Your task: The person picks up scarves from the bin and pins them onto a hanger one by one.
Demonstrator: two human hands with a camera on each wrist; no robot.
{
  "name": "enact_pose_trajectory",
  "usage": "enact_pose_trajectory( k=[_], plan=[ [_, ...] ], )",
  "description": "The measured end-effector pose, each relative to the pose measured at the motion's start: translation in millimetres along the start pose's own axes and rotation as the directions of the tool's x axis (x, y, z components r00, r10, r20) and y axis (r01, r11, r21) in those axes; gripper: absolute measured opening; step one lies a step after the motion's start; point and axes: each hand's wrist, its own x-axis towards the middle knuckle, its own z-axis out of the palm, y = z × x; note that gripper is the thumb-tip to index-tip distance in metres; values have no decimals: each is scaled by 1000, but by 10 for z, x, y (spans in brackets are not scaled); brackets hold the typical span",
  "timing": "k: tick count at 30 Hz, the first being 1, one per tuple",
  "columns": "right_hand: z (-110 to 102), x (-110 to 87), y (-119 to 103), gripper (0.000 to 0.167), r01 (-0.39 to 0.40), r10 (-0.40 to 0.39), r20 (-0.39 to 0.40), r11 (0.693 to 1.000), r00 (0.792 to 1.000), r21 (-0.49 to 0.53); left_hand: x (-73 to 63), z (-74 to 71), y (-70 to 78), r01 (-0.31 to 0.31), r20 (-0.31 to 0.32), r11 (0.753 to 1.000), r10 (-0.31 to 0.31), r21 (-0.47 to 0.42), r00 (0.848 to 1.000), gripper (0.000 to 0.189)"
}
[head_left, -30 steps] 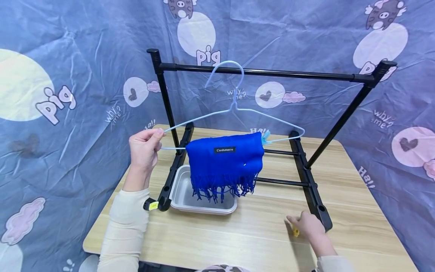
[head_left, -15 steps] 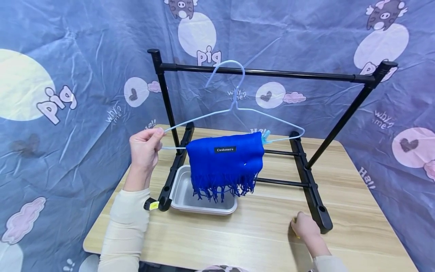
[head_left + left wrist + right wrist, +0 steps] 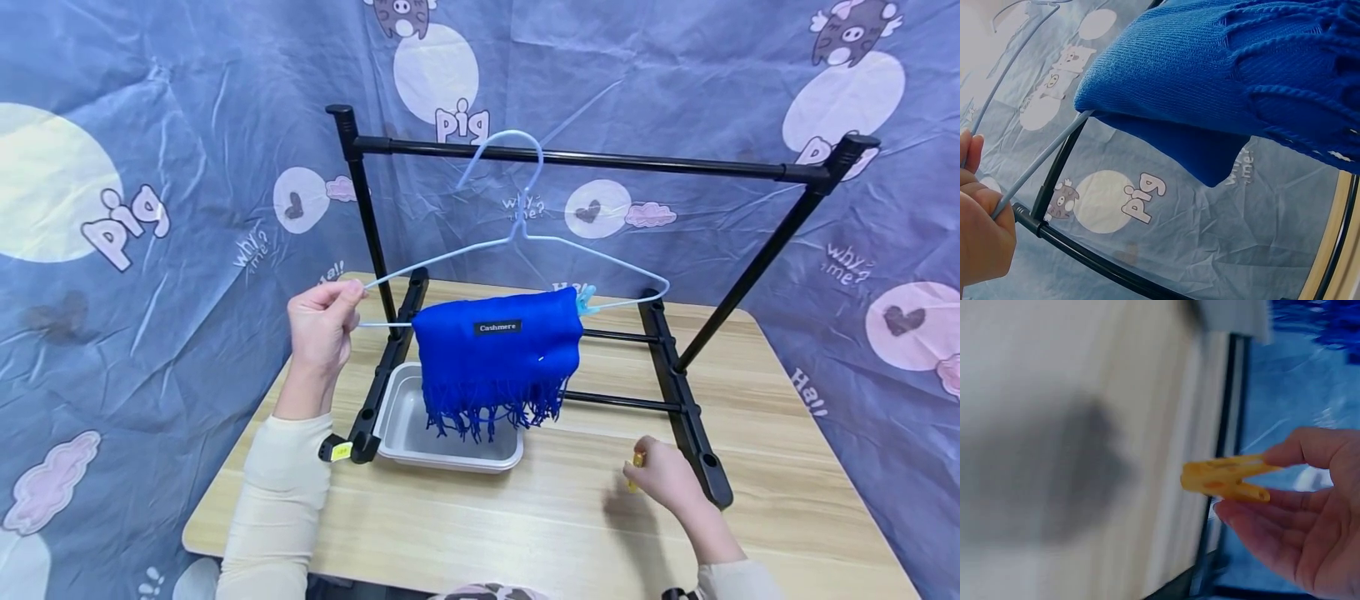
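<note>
A pale blue wire hanger (image 3: 450,252) hangs by its hook over the black rack's top bar. My left hand (image 3: 321,325) grips its left end, fingers curled round the wire. Over the hanger's lower bar is draped a blue fringed scarf (image 3: 495,358) with a "Cashmere" label. A light blue clothespin (image 3: 586,301) sits on the bar at the scarf's right edge. Above the table at the right, my right hand (image 3: 665,475) pinches a yellow clothespin (image 3: 1225,478) between thumb and fingers; in the right wrist view its handles lie in the grip and its tip points away from the hand.
The black rack (image 3: 720,275) stands on the wooden table (image 3: 570,508), its feet running toward the front. Below the scarf sits a grey plastic basin (image 3: 450,460) by the left foot. A patterned blue cloth (image 3: 225,150) hangs behind.
My right hand has taken up the yellow clothespin from the table and lifted it, moving slightly up and left. The left hand keeps its grip on the hanger.
</note>
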Motion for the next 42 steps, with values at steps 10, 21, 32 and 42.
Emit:
enact_pose_trajectory(
  k=[10,21,32,42],
  plan=[
    [-503,44,-551,24,354,-400,111,887,910,296,-8,22,-7,12,-24,1000,-12,26,1000,24],
    [-984,89,-1078,27,578,-603,-65,721,795,381,-9,35,-6,7,-33,1000,-6,15,999,21],
    [-1124,238,-1602,34,742,-649,-381,476,658,472,-8,82,3,12,-30,999,-13,-39,999,24],
    [-1071,455,-2021,24,777,-619,-471,485,629,400,-7,155,-23,18,-25,999,-19,-47,1000,28]
  ],
)
